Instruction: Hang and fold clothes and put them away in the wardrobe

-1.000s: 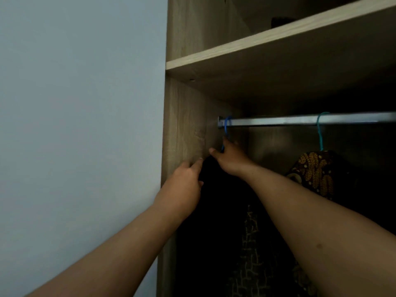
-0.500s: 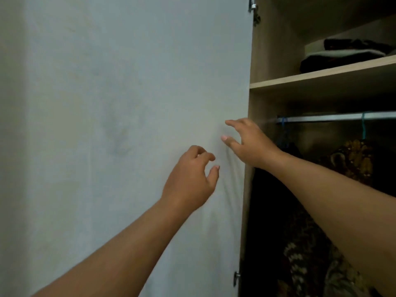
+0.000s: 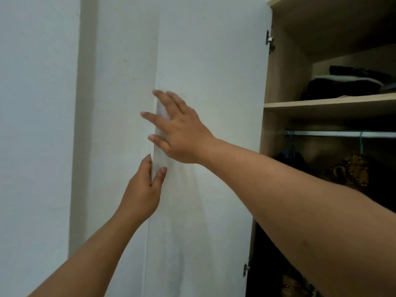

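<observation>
The white wardrobe door (image 3: 210,82) stands open to the left of the wooden wardrobe (image 3: 272,116). My left hand (image 3: 143,187) pinches the door's free edge between thumb and fingers. My right hand (image 3: 177,129) lies spread against the same edge just above, fingers apart. Inside, a dark garment on a blue hanger (image 3: 290,144) and a brown patterned garment (image 3: 355,170) on a teal hanger hang from the metal rail (image 3: 342,133). Folded dark and white clothes (image 3: 351,82) sit on the upper shelf (image 3: 330,103).
A pale wall (image 3: 36,125) fills the left side behind the door. Two metal hinges, the upper hinge (image 3: 269,40) and the lower hinge (image 3: 246,269), join the door to the wardrobe side.
Both hands have left the hung dark garment inside the wardrobe and moved left to the door's edge. My view has swung left, away from the rail.
</observation>
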